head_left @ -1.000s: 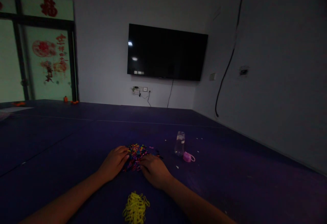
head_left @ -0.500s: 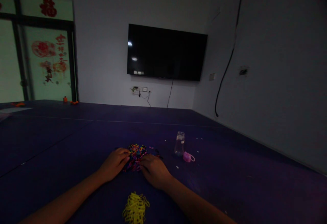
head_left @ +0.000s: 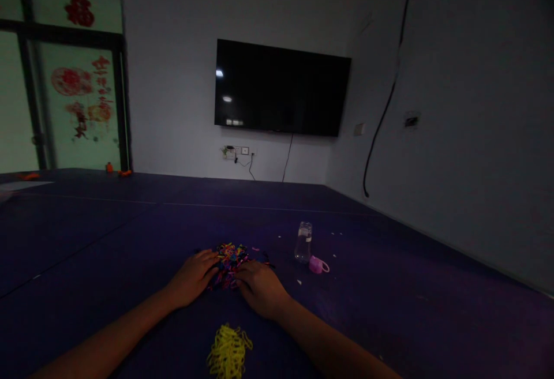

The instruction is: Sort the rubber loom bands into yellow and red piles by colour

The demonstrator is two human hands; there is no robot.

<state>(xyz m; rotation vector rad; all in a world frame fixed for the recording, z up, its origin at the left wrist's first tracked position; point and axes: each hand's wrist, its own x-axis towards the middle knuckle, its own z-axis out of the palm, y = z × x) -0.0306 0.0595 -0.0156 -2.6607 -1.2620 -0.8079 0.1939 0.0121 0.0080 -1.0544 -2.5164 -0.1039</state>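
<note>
1 multicoloured pile of small bands [head_left: 229, 261], lower centre of the frame, is touched by left hand [head_left: 193, 278] and right hand [head_left: 262, 289], neither visibly shifted, no rearrangement thus shown, any grasp undeterminable; 1 yellow pile [head_left: 228, 353], bottom centre, is untouched.

Both forearms angle inward, left hand [head_left: 194, 278] and right hand [head_left: 261, 288] palms down

The left hand [head_left: 191, 278] has shifted slightly beside the multicoloured pile [head_left: 231, 256].
</note>
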